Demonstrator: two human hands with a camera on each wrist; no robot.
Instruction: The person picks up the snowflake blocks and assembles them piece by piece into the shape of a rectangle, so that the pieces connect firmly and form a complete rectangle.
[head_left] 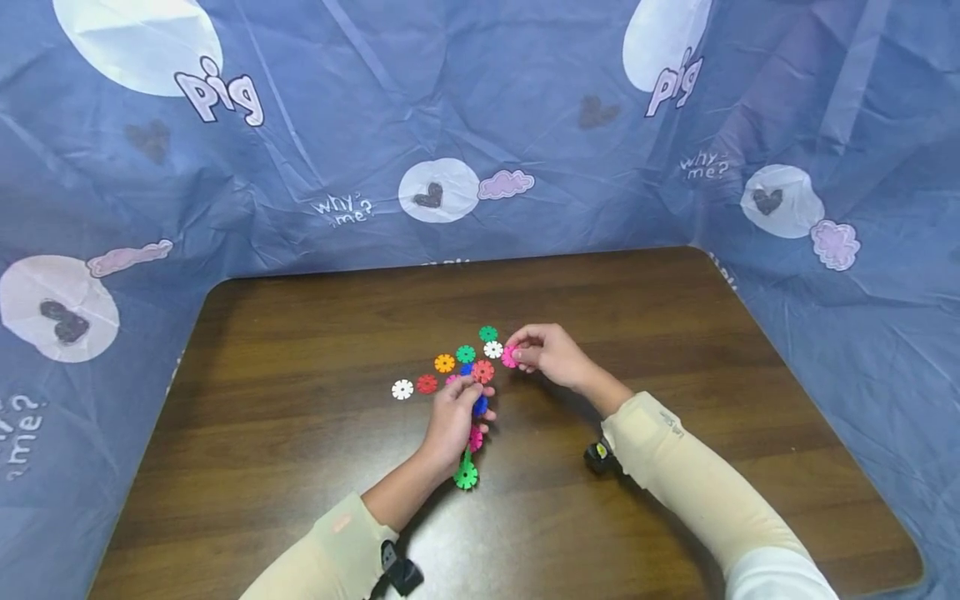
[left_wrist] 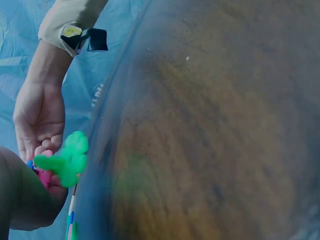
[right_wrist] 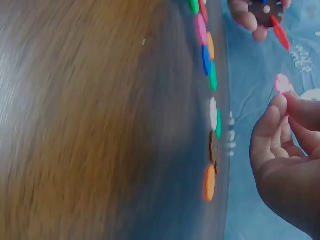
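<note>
Interlocked plastic snowflake-disc chain (head_left: 471,437) is gripped by left hand (head_left: 452,417); right hand (head_left: 551,354) pinches pink disc (head_left: 509,357); seven-odd loose discs (head_left: 445,363) remain unjoined

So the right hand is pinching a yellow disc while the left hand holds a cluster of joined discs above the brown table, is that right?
Not quite: the disc pinched by the right hand is pink, not yellow, as the head view and the right wrist view both show. The rest stands: the left hand holds a cluster of joined discs above the brown table.
</note>
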